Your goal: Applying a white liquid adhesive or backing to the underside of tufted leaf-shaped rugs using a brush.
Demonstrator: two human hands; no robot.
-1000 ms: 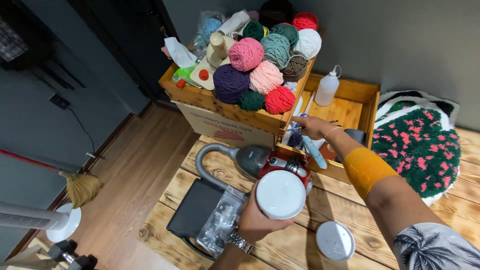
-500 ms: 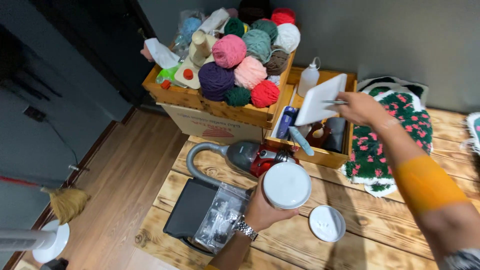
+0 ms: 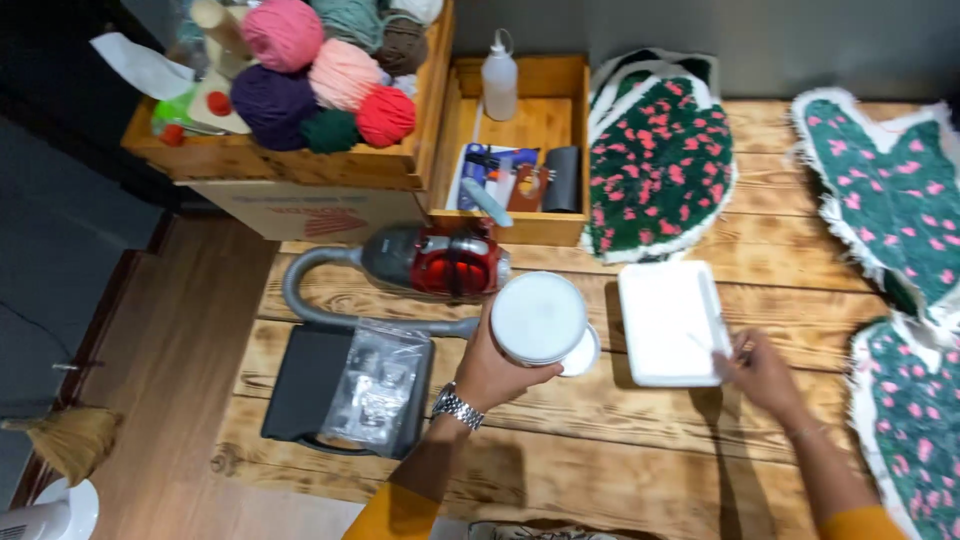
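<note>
Fingers of the left hand (image 3: 490, 372) wrap around a round white tub (image 3: 538, 319), holding it up above the slatted wooden table (image 3: 560, 450), with a white lid (image 3: 583, 352) peeking out just beneath it; a metal wristwatch (image 3: 458, 408) sits on that wrist. The right hand (image 3: 762, 372) rests at the lower right corner of a white foam tray (image 3: 670, 322) that lies flat on the table just right of the tub, its fingers pinched together on the tray's edge, and a thin stick-like thing shows at the fingertips, too small to make out. Behind the tub lies a red and grey handheld vacuum cleaner (image 3: 440, 262) with a grey hose curving to the left, and beside that hose a black case (image 3: 305, 385) carries a clear plastic bag (image 3: 378, 382). Farther back an open wooden box (image 3: 520, 140) holds a squeeze bottle (image 3: 499, 78) and small tools, and to its left a wooden crate (image 3: 290, 160) is piled with yarn balls (image 3: 335, 80) in pink, purple, red and green. Tufted green rugs (image 3: 660, 160) with pink spots lie on the table's right side, one just behind the tray, others near the right edge
</note>
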